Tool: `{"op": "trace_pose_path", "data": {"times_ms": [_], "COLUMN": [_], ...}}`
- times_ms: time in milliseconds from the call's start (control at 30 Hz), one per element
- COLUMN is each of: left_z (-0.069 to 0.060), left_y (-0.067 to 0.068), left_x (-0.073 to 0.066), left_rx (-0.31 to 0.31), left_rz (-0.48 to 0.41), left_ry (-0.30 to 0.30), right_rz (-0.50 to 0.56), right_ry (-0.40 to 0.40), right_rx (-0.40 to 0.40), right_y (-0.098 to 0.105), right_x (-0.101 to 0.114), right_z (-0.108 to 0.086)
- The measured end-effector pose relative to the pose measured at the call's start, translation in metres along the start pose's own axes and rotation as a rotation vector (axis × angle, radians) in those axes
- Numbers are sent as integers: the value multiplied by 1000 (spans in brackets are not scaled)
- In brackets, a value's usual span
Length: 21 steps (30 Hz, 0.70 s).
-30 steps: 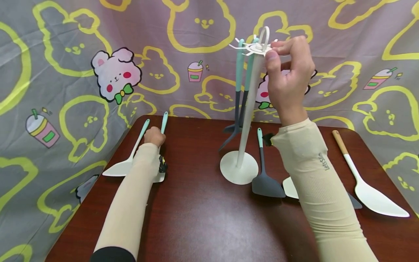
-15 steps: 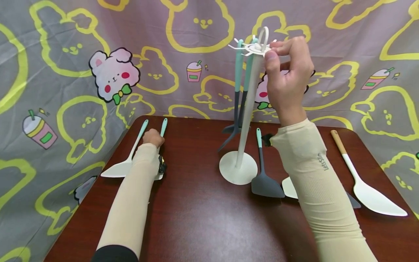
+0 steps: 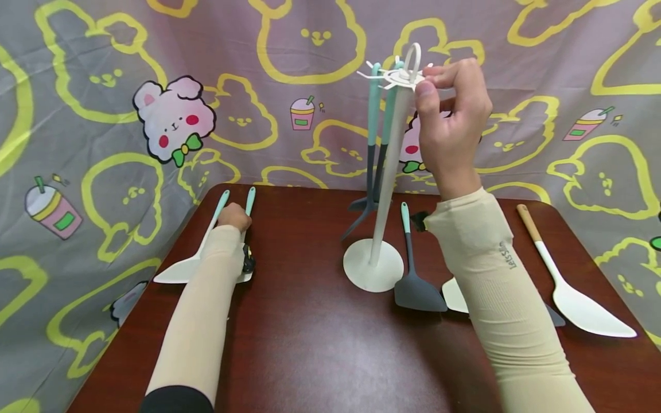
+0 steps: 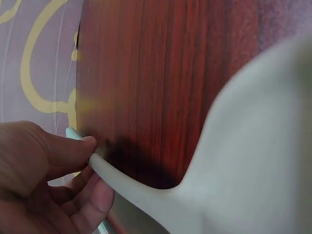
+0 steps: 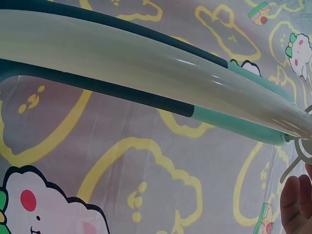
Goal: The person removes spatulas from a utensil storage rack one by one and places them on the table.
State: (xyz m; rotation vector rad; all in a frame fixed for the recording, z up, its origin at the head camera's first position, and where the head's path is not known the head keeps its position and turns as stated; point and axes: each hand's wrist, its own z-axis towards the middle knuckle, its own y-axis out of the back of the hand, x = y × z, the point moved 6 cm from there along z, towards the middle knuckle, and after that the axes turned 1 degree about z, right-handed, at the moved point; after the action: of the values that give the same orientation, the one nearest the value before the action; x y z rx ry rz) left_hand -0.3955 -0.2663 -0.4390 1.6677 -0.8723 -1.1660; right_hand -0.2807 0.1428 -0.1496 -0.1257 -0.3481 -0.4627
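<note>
My left hand pinches the shaft of a white spatula with a mint handle at the table's left. Thumb and fingertips meet just below the handle; the forearm hides much of the blade in the head view. Beside it lies another white utensil with a mint handle. With thumb and fingers, my right hand grips the hook ring at the top of a white utensil stand. Dark grey utensils with mint handles hang from the stand's far side.
Right of the stand lie a grey spatula, a white blade partly under my right forearm, and a white turner with a wooden handle. A patterned curtain rises behind the brown table.
The head view has shifted slightly. The held spatula's handle end has dipped a little toward the tabletop. My right hand keeps its grip on the stand.
</note>
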Motion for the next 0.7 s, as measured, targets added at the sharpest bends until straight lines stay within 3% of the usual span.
{"op": "trace_pose_path", "data": {"times_ms": [233,367,600,700], "left_z": [-3,-3,-14,-16], "left_y": [-1,0,10,18], "left_x": [-3,-5,-12,-13], "left_rx": [19,31,133,139], "left_rz": [-6,13,47,53], "left_ry": [-4,-36,-51,-51], "right_rz": [8,14,-1,-10], "right_ry": [1,1,1,3], "right_rx": [-5,-10,-18,-15], "right_y": [0,0,1,1], "right_x": [0,0,1,1], "right_z": [0,1,1,1]}}
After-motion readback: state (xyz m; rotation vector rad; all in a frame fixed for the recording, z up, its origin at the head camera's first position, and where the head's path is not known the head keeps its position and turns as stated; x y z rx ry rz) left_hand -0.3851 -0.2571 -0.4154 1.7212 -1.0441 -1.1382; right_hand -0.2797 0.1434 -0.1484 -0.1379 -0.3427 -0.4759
